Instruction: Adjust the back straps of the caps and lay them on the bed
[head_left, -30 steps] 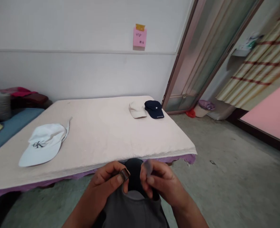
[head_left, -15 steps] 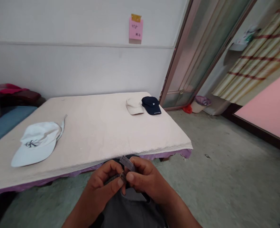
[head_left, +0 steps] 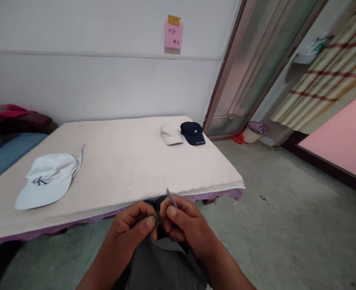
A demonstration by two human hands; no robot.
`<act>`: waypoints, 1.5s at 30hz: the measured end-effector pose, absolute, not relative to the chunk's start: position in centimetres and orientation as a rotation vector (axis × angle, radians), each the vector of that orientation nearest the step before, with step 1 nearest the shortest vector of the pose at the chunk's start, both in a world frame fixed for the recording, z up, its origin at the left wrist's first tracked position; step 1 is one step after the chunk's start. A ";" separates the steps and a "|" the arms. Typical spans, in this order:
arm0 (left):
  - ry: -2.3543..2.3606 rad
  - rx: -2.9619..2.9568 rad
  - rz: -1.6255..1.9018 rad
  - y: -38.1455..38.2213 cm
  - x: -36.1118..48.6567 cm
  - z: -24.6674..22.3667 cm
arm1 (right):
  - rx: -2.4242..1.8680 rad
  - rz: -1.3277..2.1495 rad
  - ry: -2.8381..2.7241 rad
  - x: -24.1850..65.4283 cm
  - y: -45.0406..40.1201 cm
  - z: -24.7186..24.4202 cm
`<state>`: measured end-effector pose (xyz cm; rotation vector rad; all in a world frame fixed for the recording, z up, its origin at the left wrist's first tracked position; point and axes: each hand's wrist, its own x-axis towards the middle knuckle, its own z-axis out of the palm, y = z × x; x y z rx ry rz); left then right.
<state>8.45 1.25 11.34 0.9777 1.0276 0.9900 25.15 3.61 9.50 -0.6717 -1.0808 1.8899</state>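
Observation:
A dark grey cap [head_left: 165,264] hangs below both hands at the bottom middle, its back opening facing up. My left hand [head_left: 132,229] pinches a small buckle end of the cap's strap. Close beside it, my right hand [head_left: 185,223] is closed on the grey strap [head_left: 171,197], whose free end sticks up above the fingers. On the bed lie a white cap [head_left: 49,179] with a dark "CK" print and a loose strap at the left, a beige cap [head_left: 171,135] and a navy cap [head_left: 192,133] side by side at the far right corner.
The bed [head_left: 120,161] with a pale cover stands ahead against the wall. A pink note [head_left: 173,36] is taped above it. To the right are a glass door [head_left: 241,80], a waste bin [head_left: 254,132] and a striped curtain [head_left: 325,84]. Bedding [head_left: 17,151] lies at the left.
My right hand has turned the strap, so its end now points up and shows edge-on. My left hand keeps its pinch beside it.

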 end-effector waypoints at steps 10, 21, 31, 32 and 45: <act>0.948 0.732 1.028 1.4 8.8 11.7 | -0.509 1.910 -1.037 25.6 3.9 8.7; 0.929 0.751 1.035 1.4 8.8 11.7 | -0.669 1.883 -0.979 25.1 3.9 8.7; 0.929 0.683 1.039 1.4 8.7 11.7 | -0.686 2.016 -0.974 25.3 4.0 8.5; 0.924 0.690 1.043 1.4 8.8 11.7 | -0.692 2.020 -0.972 25.3 4.0 8.5; 0.971 0.717 1.004 1.3 8.7 11.4 | -0.652 2.009 -0.980 25.2 4.2 8.2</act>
